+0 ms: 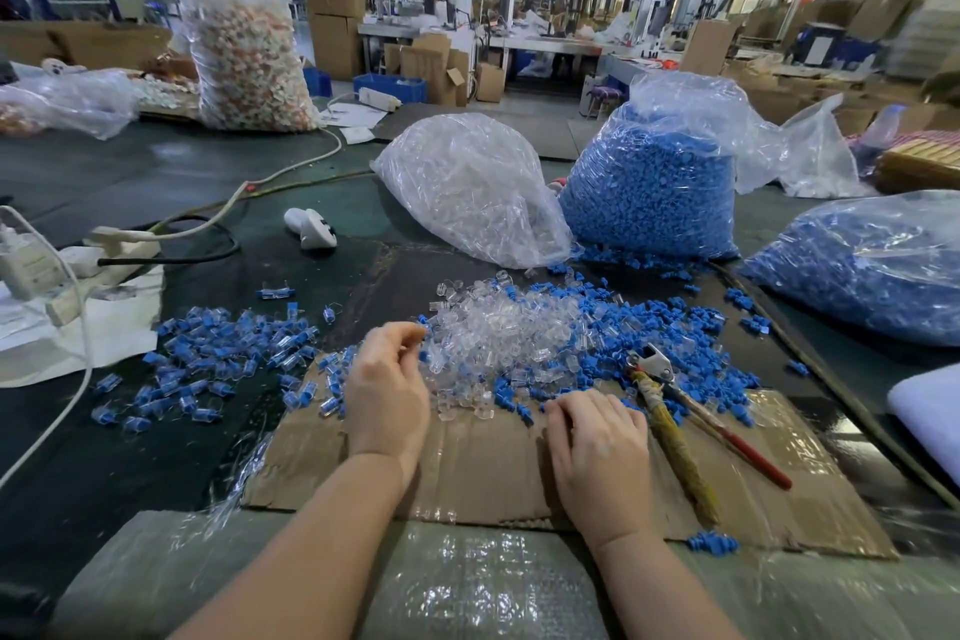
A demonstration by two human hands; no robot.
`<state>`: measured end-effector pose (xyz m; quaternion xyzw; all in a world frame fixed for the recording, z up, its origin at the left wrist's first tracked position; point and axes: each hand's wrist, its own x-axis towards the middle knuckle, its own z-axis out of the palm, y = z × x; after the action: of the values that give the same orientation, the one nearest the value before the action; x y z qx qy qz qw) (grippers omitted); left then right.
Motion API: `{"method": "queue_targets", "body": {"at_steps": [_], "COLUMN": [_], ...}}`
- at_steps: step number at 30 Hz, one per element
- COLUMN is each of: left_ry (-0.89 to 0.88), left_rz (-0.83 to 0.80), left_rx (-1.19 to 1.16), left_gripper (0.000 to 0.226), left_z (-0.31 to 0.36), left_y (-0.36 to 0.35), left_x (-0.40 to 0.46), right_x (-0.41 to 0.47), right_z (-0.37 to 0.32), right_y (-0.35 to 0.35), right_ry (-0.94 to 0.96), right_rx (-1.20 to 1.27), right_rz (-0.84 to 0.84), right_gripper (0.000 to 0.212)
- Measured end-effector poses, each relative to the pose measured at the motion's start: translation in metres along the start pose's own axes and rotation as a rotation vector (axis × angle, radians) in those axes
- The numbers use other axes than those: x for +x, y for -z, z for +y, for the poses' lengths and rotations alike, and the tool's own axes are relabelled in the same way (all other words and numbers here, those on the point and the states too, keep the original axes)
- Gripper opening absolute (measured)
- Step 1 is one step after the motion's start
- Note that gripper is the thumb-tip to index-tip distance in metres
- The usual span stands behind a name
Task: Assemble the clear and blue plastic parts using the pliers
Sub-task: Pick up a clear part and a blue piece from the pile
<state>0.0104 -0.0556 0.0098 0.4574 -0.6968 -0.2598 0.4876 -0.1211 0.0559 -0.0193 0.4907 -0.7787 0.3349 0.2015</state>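
A heap of clear plastic parts (498, 333) lies on the cardboard sheet (483, 478), with loose blue parts (649, 322) spread to its right. Joined clear-and-blue pieces (223, 353) are scattered to the left. My left hand (387, 385) hovers at the clear heap's left edge with curled fingers; a small part sits at its fingertips, but a grip is unclear. My right hand (597, 447) rests on the cardboard, fingertips touching blue parts. The pliers (670, 395), with one red and one wrapped handle, lie just right of my right hand, held by nobody.
Behind the heaps stand a bag of clear parts (467, 187) and a bag of blue parts (649, 192); another blue bag (872, 265) lies at the right. A power strip with cables (104, 260) and a white controller (311, 226) lie left. Bubble wrap (415, 577) covers the near edge.
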Motion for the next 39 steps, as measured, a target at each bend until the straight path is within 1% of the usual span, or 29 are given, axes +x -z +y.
{"method": "queue_targets", "body": {"at_steps": [2,5,10,12,14,16,19,22,25,27,30,33,37,39], "left_ry": [0.003,0.019,0.110,0.104,0.056,-0.029,-0.184,-0.281,-0.286,-0.264,-0.255,-0.288,-0.335,-0.309], "left_rz": [0.047,0.066,-0.017,-0.031,-0.021,-0.051,-0.226,-0.355,-0.413,-0.426,-0.417,-0.435,-0.431,-0.430], "left_rx": [0.129,0.288,0.459,0.526,0.494,0.375,0.215,0.216,0.261,0.286,0.311,0.345,0.278,0.203], "left_gripper": [0.023,0.025,0.032,0.032,0.028,0.023,0.020,0.022,0.029,0.028,0.023,0.021,0.015,0.013], "left_z": [-0.011,-0.029,-0.045,-0.044,-0.037,-0.026,-0.009,-0.003,-0.003,-0.003,-0.002,-0.001,0.003,0.006], "left_y": [0.011,0.022,0.029,0.028,0.025,0.018,0.003,-0.011,-0.021,-0.024,-0.028,-0.029,-0.030,-0.030], "left_x": [0.012,0.021,0.028,0.027,0.024,0.019,0.004,-0.010,-0.015,-0.017,-0.017,-0.019,-0.024,-0.026], "right_x": [0.000,0.000,-0.001,-0.002,-0.002,-0.001,0.000,-0.001,-0.001,-0.001,-0.001,-0.001,0.000,-0.001], "right_z": [0.001,0.002,0.002,0.002,0.003,0.004,0.003,0.001,0.000,-0.001,0.000,0.001,0.000,0.001], "right_y": [0.001,0.001,0.001,0.001,0.001,0.000,0.001,0.002,0.001,-0.001,-0.005,-0.006,-0.004,-0.005], "right_ry": [-0.065,-0.136,-0.189,-0.200,-0.205,-0.206,-0.176,-0.080,0.016,0.040,0.043,0.031,0.034,0.047], "right_rx": [0.010,0.013,-0.008,-0.014,-0.023,-0.026,-0.036,-0.017,-0.057,-0.097,-0.116,-0.106,-0.093,-0.070], "right_rz": [0.004,-0.007,-0.025,-0.045,-0.087,-0.132,-0.150,-0.131,-0.107,-0.100,-0.120,-0.137,-0.106,-0.091], "right_gripper": [0.024,0.019,0.014,0.011,0.008,0.007,0.004,0.006,0.013,0.016,0.013,0.011,0.013,0.015]}}
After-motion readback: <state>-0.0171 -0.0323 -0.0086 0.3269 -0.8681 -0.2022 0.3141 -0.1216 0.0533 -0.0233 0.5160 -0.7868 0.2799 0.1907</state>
